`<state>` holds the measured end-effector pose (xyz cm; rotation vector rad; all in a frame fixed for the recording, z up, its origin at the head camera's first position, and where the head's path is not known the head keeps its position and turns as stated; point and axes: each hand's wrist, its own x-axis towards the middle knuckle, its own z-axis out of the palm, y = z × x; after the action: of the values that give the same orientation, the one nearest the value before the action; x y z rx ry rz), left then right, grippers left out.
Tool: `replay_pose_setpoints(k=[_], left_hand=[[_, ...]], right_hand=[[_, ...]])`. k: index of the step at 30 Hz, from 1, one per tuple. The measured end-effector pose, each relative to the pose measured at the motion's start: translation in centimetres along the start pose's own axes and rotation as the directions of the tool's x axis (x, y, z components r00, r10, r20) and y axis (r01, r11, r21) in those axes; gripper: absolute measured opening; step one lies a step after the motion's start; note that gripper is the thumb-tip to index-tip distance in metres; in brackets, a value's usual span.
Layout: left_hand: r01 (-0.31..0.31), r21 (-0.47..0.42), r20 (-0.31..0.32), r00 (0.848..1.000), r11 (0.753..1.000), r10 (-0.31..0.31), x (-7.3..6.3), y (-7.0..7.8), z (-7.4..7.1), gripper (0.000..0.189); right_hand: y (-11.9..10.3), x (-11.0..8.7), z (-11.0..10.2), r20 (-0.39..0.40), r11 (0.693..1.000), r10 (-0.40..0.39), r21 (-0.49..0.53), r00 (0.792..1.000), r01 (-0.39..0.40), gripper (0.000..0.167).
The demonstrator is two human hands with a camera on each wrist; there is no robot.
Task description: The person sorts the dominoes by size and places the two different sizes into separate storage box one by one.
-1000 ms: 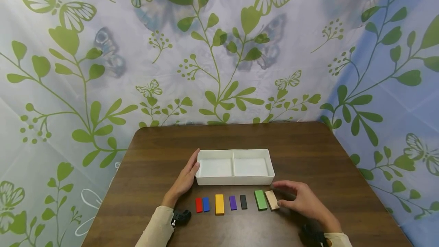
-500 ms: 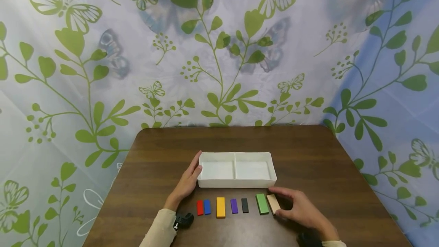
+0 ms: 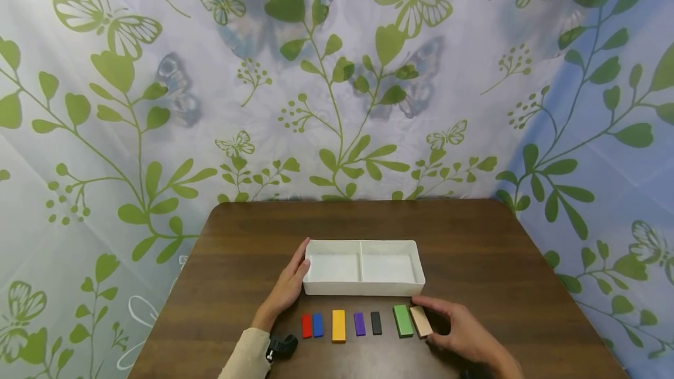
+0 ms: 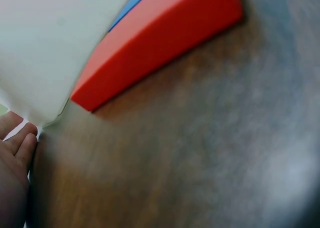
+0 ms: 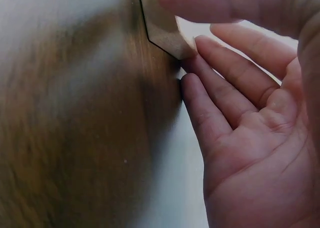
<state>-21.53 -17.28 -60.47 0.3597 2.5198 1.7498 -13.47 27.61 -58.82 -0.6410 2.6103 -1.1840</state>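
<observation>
Nearest, at table level: right hand (image 3: 460, 329) about the tan block (image 3: 420, 321), which lies flat at the right end of the row. Thumb at the near end, index by the far end, spread about as wide as the block is long; cannot tell whether the pinch is firm. Block looks light, stiff and smooth, perhaps wooden; should be hard to damage, a little slippery on its faces. Best hold probably end to end or across the long sides, the green block (image 3: 403, 321) sitting close on the left. Leftward along the row: black (image 3: 376, 323), purple (image 3: 360, 324), yellow (image 3: 339, 326), blue (image 3: 317, 325), red (image 3: 307, 326). Beyond, a white tray (image 3: 363, 289), two compartments, its left wall touched by the left hand (image 3: 286, 288), fingers fairly straight. Tray seems light and rigid. Farther back, bare brown table (image 3: 468, 233), then a leaf-and-butterfly cloth (image 3: 326, 133).
</observation>
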Motion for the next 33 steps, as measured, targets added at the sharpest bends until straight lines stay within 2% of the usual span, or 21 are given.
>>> replay_pose_setpoints(k=[18,29,33], left_hand=[[-0.004,-0.004,-0.001,1.000,1.000,0.004,-0.3,0.4,0.2,0.060],[0.006,-0.006,-0.005,1.000,1.000,-0.006,-0.7,0.1,0.2,0.059],[0.001,0.013,-0.002,1.000,1.000,-0.001,-0.2,0.4,0.0,0.060]], right_hand=[[-0.1,-0.1,-0.1,-0.060,0.997,0.036,-0.066,0.998,-0.040,0.063],[-1.1,-0.5,-1.6,-0.074,1.000,0.002,-0.019,0.997,-0.003,0.061],[-1.7,-0.2,-2.3,-0.113,0.997,-0.071,-0.025,0.991,0.068,0.060]])
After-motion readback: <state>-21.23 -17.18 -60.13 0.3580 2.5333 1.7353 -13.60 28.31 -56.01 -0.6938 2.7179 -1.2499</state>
